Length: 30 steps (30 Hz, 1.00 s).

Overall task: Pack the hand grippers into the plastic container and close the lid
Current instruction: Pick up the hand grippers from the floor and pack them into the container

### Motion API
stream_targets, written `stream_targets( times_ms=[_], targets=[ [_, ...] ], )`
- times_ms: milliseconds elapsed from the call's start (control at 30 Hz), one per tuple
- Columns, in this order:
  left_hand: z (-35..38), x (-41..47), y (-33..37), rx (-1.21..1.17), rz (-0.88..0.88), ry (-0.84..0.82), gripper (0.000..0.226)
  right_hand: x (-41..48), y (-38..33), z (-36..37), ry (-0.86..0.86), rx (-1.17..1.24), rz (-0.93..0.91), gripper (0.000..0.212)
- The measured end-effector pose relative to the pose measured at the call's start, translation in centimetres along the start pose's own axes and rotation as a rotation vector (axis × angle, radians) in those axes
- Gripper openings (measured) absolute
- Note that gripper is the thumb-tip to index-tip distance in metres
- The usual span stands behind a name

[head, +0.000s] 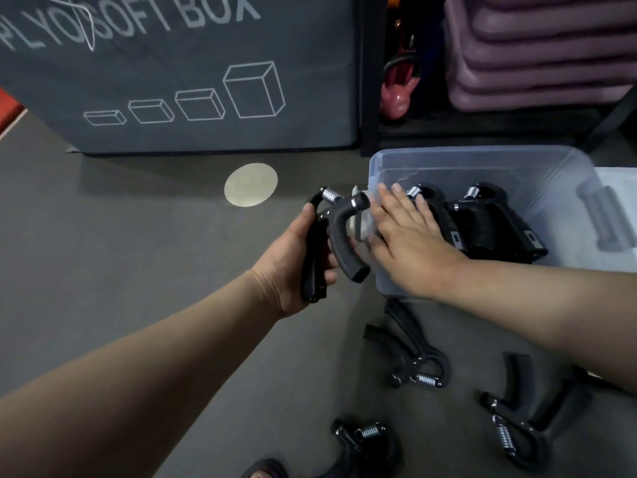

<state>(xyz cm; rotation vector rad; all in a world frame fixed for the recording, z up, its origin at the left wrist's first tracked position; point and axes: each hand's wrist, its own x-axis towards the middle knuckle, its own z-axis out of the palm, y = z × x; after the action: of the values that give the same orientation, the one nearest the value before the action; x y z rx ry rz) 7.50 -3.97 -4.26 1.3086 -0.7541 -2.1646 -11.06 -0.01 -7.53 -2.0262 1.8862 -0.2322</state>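
My left hand (293,257) grips a black hand gripper (336,236) with a steel spring, held just left of the clear plastic container (482,163) on the floor. Spread flat with fingers apart, my right hand (410,236) hovers over the container's left end and holds nothing. Two hand grippers (489,219) lie side by side inside the container. Three more lie on the floor in front: one (413,353) below my right wrist, one (517,426) at the lower right, one (365,443) near the bottom edge. The white lid (617,188) shows at the container's right.
A large grey soft plyo box (179,74) stands behind on the grey floor. A pink kettlebell (400,91) and stacked purple mats (541,50) sit on a dark rack behind the container. A pale round spot (250,184) marks the floor.
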Motion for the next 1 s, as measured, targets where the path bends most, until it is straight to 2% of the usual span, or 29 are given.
stream_targets(
  times_ms=[100,200,233,300,333,433,500,567,667,733,800,867,933,1000],
  targets=[
    [2.0,0.9,0.4,-0.004,0.045,0.024,0.052,-0.7,-0.1,-0.9,0.17,0.298,-0.105,0.049],
    [3.9,1.2,0.3,0.067,0.099,0.0,0.056,-1.7,-0.4,-2.0,0.321,0.693,-0.023,0.029],
    [4.6,1.3,0.3,0.08,0.112,-0.019,0.058,-1.9,-0.6,-2.5,0.298,0.86,0.028,0.025],
    [6.1,1.3,0.3,0.099,0.145,-0.062,0.063,-2.2,-0.6,-3.4,0.211,1.181,0.082,0.032],
    [6.9,1.4,0.4,0.114,0.167,-0.067,0.064,-2.4,-0.4,-4.1,0.177,1.249,0.088,0.033],
    [9.0,2.2,0.7,0.313,0.301,0.054,0.058,-2.5,0.9,-6.5,0.107,1.04,0.133,0.025],
    [10.1,3.0,0.8,0.505,0.402,0.14,0.051,-2.7,2.4,-7.7,0.02,1.043,0.156,0.018],
    [11.3,3.7,0.5,0.677,0.482,0.114,0.049,-2.9,3.8,-8.9,-0.006,1.094,0.176,0.013],
    [12.6,5.0,-0.2,0.905,0.613,0.067,0.047,-3.3,5.8,-10.8,0.147,1.102,0.241,0.013],
    [12.7,6.2,-1.1,1.169,0.742,0.002,0.048,-3.3,7.9,-11.9,0.277,1.021,0.324,0.014],
    [12.4,7.1,-2.3,1.516,0.754,-0.025,0.049,-3.3,10.2,-12.7,0.339,0.865,0.41,0.024],
    [12.1,7.6,-3.3,1.717,0.719,-0.05,0.054,-3.6,12.1,-13.1,0.342,0.743,0.498,0.029],
    [11.8,8.1,-4.2,1.808,0.68,-0.056,0.056,-4.4,13.2,-13.2,0.311,0.612,0.573,0.026],
    [11.6,8.3,-4.4,1.816,0.648,-0.057,0.055,-5.1,13.9,-13.1,0.2,0.473,0.603,0.018]
  ],
)
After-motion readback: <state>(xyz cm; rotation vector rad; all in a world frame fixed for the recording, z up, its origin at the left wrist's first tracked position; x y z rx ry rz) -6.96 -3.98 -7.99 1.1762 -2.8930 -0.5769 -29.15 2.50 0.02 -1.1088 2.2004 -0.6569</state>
